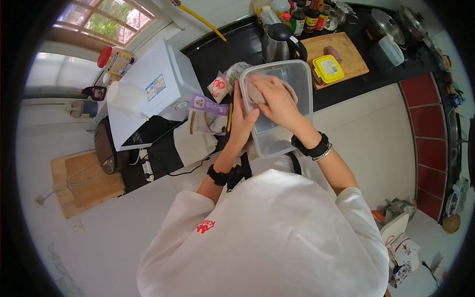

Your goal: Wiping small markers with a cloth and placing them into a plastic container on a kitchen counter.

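A clear plastic container [274, 139] is tilted in front of me at the counter's edge. My left hand [243, 122] grips its left wall, thumb on the rim. Inside the container, my right hand [272, 98] presses on a pale pinkish cloth [291, 91], its fingers spread over it; part of the cloth is hidden beneath the hand. Beyond the container stands an electric kettle [279, 44]. To the right, a yellow-lidded box [328, 69] and a pinkish oblong piece [333, 54] rest on a wooden cutting board [352, 55].
Sauce bottles [311, 18] and lidded pots [387, 26] line the back of the black counter [237, 44]. A white appliance [148, 89], plastic packages [209, 115] and a folded cloth [193, 144] lie to the left. A black cable [189, 172] hangs over the counter edge.
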`<state>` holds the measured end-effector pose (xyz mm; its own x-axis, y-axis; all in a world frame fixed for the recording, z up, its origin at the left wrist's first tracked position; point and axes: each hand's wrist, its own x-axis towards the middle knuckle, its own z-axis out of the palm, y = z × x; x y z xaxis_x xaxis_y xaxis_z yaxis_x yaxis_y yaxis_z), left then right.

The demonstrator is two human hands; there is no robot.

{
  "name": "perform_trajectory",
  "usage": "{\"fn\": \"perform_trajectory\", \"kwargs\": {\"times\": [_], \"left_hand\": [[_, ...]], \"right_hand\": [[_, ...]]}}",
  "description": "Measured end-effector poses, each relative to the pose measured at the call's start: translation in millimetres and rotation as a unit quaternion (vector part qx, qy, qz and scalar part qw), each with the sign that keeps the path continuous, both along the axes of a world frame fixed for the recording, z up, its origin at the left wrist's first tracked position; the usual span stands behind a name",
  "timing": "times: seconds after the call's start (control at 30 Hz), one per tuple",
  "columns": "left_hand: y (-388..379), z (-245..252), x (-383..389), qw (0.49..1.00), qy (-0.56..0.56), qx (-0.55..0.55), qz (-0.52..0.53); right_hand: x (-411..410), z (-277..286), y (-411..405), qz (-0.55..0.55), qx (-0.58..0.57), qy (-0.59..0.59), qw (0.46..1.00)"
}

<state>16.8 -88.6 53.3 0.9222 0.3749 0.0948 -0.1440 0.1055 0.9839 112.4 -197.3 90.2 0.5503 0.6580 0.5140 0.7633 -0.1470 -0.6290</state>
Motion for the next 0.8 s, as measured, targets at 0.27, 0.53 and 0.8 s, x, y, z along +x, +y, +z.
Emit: {"fn": "perform_trajectory", "kwargs": {"times": [0.27,0.53,0.8], "left_hand": [[17,-17,0,0.998,0.019,0.045,0.025],[10,-1,3,0.994,0.089,0.052,-0.049],[14,-2,5,0.997,0.010,0.028,-0.065]], "right_hand": [[-35,-30,-11,0.097,-0.086,0.106,0.986],[3,-13,3,-0.158,-0.008,0.078,0.984],[-53,-13,-4,-0.099,-0.045,0.098,0.989]]}}
